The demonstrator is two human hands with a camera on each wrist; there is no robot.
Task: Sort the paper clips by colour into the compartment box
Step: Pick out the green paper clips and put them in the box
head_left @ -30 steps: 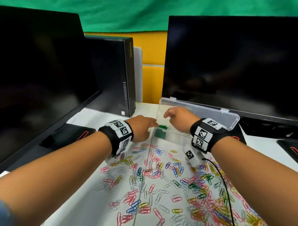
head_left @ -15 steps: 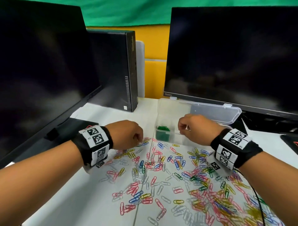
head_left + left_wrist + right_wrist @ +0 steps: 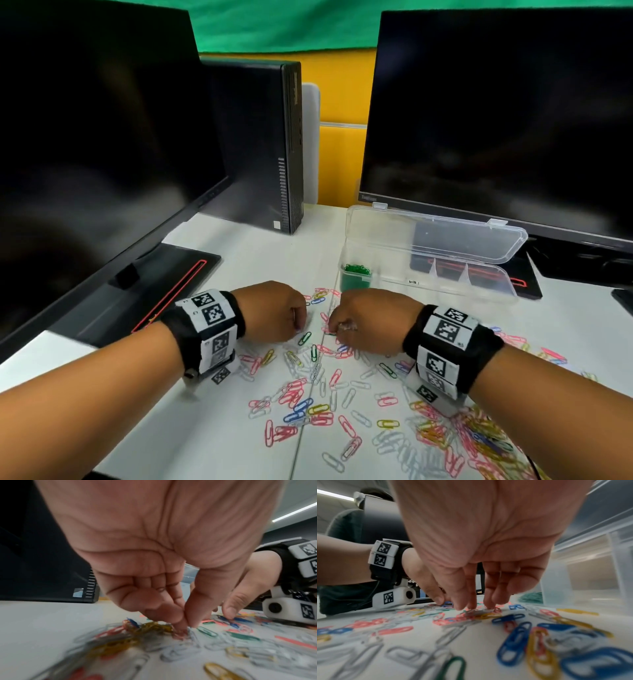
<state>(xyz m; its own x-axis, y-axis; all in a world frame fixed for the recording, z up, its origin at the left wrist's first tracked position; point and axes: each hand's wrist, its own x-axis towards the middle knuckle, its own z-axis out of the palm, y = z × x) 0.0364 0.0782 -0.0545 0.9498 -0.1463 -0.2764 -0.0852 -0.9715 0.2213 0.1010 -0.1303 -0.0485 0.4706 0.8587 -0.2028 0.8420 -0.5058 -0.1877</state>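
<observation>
Loose paper clips (image 3: 308, 394) in several colours lie scattered on the white desk. The clear compartment box (image 3: 479, 286) stands open behind them, its lid (image 3: 438, 236) tipped back. Green clips (image 3: 357, 270) fill its leftmost compartment. My left hand (image 3: 298, 323) is down at the far edge of the scatter. In the left wrist view its thumb and forefinger (image 3: 187, 625) meet tip to tip on a clip; its colour is blurred. My right hand (image 3: 337, 329) is close beside it, its straight fingers (image 3: 471, 607) touching clips on the desk. A green clip (image 3: 304, 338) lies between the hands.
A dark monitor (image 3: 85, 154) stands on the left and another monitor (image 3: 496, 113) on the right, with a black PC tower (image 3: 260, 144) between them. The left monitor's base (image 3: 164, 291) lies beside my left wrist. A dense heap of clips (image 3: 479, 442) sits at the lower right.
Both hands have drawn back from the box's green compartment towards me and dropped onto the loose clips, ending close together.
</observation>
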